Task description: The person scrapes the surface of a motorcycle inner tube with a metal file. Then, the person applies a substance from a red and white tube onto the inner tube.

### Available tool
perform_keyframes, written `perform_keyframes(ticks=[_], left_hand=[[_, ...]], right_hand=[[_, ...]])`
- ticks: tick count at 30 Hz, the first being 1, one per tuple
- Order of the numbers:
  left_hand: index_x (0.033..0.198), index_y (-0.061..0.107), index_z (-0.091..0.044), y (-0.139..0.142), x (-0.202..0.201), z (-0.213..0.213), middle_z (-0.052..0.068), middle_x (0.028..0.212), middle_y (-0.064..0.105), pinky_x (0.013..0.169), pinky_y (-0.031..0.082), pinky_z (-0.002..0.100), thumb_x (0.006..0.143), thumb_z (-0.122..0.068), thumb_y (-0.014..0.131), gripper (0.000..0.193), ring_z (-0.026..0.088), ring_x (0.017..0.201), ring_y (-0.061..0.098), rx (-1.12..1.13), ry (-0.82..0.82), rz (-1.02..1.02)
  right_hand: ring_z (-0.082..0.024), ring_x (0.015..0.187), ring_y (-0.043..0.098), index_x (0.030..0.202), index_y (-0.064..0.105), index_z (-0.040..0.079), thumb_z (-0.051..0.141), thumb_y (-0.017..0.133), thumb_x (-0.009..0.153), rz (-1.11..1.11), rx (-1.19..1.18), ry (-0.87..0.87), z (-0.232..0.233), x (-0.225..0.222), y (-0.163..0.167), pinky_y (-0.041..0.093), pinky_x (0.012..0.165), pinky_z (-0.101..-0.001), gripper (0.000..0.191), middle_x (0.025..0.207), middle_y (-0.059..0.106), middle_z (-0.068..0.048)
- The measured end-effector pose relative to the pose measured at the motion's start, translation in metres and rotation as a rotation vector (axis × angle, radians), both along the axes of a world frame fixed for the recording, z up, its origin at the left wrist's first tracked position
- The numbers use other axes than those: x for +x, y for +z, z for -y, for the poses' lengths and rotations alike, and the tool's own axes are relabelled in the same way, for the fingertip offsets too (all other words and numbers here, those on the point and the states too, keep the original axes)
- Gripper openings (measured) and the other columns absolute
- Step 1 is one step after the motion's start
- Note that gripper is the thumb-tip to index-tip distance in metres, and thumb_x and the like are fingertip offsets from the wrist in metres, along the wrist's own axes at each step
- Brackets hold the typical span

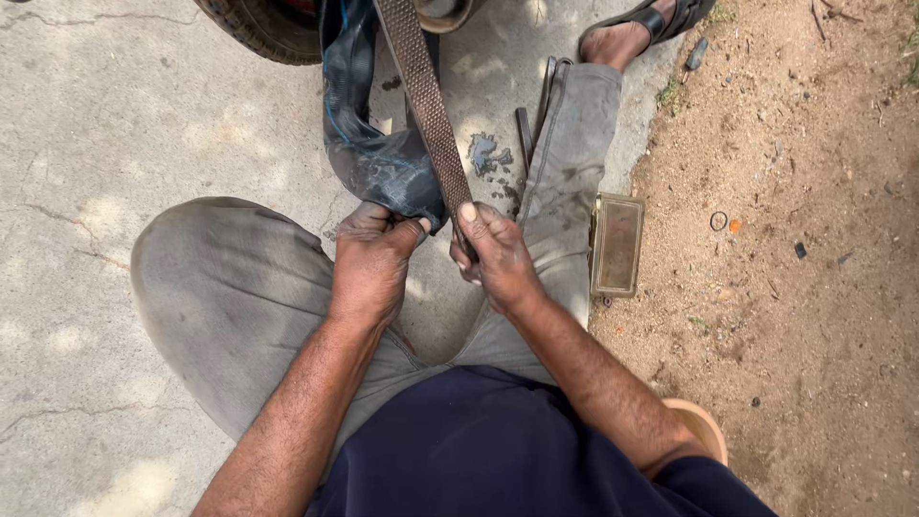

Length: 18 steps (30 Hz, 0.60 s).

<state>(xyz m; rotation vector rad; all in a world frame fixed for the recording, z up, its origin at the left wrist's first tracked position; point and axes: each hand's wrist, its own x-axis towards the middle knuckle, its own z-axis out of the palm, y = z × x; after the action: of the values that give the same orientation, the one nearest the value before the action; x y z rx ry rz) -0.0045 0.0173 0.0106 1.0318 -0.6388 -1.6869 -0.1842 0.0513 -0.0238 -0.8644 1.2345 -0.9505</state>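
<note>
Black inner tube [378, 158] hangs from the tyre [263, 29] down between the person's knees, over the concrete floor [105, 124]. Left hand [371, 258] pinches its folded lower end; right hand [496, 254] grips a long rough strip, probably a rasp [426, 105], laid against it.
</note>
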Motion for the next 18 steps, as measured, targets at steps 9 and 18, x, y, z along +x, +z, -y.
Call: perform_keyframes(ticks=[9, 18], left_hand=[[0.115, 0.068, -0.002, -0.006, 0.01, 0.008, 0.002, 0.108, 0.071, 0.091, 0.054, 0.024, 0.086, 0.01, 0.065, 0.031, 0.009, 0.097, 0.065, 0.03, 0.072, -0.171], [0.117, 0.064, 0.003, 0.003, 0.005, -0.005, 0.006, 0.103, 0.067, 0.08, 0.052, 0.025, 0.093, 0.005, 0.066, 0.024, 0.009, 0.09, 0.061, -0.1, 0.002, 0.186]], right_hand=[[-0.007, 0.045, 0.04, 0.106, 0.062, 0.007, 0.046, 0.051, 0.103, -0.19, 0.248, 0.166, -0.108, -0.057, -0.002, 0.032, 0.042, -0.0244, 0.041, 0.058, 0.051, 0.001], [-0.007, 0.048, 0.039, 0.09, 0.051, 0.009, 0.046, 0.051, 0.108, 0.035, 0.01, 0.02, 0.005, 0.004, -0.011, 0.033, 0.042, -0.0248, 0.04, 0.062, 0.049, 0.0]])
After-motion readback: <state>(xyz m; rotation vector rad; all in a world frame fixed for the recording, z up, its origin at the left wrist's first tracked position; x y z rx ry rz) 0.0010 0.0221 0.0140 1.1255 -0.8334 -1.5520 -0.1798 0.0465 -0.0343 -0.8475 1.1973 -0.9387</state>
